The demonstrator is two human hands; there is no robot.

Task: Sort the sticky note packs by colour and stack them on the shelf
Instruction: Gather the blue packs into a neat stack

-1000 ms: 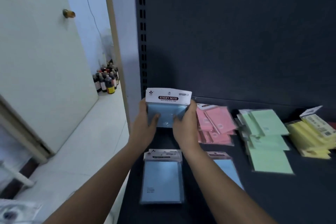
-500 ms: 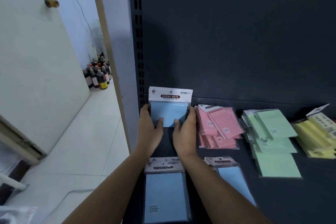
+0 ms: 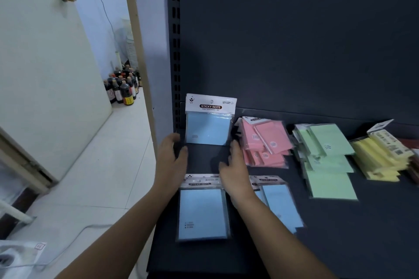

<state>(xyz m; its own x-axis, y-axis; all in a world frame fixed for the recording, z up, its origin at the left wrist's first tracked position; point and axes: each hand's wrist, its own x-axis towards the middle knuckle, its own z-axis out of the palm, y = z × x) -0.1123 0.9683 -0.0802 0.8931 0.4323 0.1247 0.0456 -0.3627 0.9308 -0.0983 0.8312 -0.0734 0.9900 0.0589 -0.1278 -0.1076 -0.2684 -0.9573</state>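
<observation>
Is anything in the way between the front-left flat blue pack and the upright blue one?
No object lies on the shelf between the flat blue pack and the upright blue pack; only the left hand and right hand hover there, empty.

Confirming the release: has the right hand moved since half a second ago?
Yes. Against the pink pile, the right hand has drawn back toward the front, off the upright blue pack.

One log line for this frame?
blue pack standing against back panel | left hand: open, beside it | right hand: open, beside it | front: two flat blue packs
</observation>
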